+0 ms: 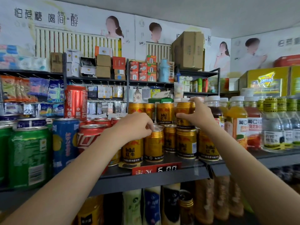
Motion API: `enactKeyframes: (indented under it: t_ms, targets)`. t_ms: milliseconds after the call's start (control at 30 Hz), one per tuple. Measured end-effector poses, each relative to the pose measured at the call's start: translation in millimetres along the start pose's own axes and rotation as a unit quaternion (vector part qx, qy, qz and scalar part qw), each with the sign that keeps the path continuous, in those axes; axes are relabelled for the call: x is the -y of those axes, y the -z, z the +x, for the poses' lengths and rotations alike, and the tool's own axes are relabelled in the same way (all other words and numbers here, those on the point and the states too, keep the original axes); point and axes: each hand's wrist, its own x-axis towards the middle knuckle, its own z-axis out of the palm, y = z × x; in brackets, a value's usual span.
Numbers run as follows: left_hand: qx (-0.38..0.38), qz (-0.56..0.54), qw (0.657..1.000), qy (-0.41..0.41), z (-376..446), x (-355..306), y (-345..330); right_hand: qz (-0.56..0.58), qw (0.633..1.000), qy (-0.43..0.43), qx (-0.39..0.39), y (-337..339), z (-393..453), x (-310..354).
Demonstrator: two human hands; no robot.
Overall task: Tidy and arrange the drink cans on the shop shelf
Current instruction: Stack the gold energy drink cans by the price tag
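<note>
The right hand (197,115) grips a gold can (185,114) stacked on the second tier, back from the shelf (162,177) front edge. The left hand (135,127) pinches a front-row can's (153,143) rim. Best seat the upper one squarely, label forward.

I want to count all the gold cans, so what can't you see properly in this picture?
Head view only:
- Gold cans in the back rows: hidden behind the front ones.
- Can top under the left hand: covered by its fingers.
- Upper can gripped by the right hand: label partly covered.
- Price tag: blurred.
- Green cans: cut off at left edge.
</note>
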Motion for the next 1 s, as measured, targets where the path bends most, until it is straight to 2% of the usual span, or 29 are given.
enactKeyframes:
  t_ms: [200, 267, 333, 433, 533, 633, 733, 900, 1000]
  targets:
    - [-0.003, -0.016, 1.0, 0.015, 0.4, 2.7, -1.4, 0.006, 0.999, 0.032, -0.041, -1.2, 4.5, -3.9]
    - [-0.028, -0.035, 0.998, 0.042, 3.1, 7.4, -0.2, 0.051, 0.996, 0.057, -0.04, 6.1, 10.3, 5.1]
    - [-0.062, -0.057, 0.994, 0.072, 7.8, 10.5, 1.0, 0.13, 0.989, 0.067, -0.012, 11.7, 18.6, 17.9]
    - [-0.09, -0.083, 0.987, 0.108, 16.7, 12.1, 5.0, 0.21, 0.973, 0.062, 0.072, 5.0, 33.8, 33.1]
    - [-0.074, -0.082, 0.985, 0.132, 23.4, 15.4, 11.0, 0.16, 0.978, 0.073, 0.116, -18.9, 47.4, 38.2]
    - [-0.026, -0.045, 0.988, 0.142, 27.6, 20.6, 14.7, 0.132, 0.975, 0.1, 0.147, -41.1, 60.8, 39.4]
    - [0.01, -0.008, 0.988, 0.156, 35.5, 25.9, 12.2, 0.052, 0.975, 0.123, 0.179, -58.5, 78.4, 42.0]
    - [0.009, 0.024, 0.985, 0.169, 54.3, 33.5, 3.7, -0.048, 0.97, 0.129, 0.198, -72.8, 101.7, 45.9]
    - [0.009, 0.032, 0.984, 0.177, 60.4, 34.0, -4.1, -0.064, 0.965, 0.129, 0.22, -78.2, 110.3, 38.0]
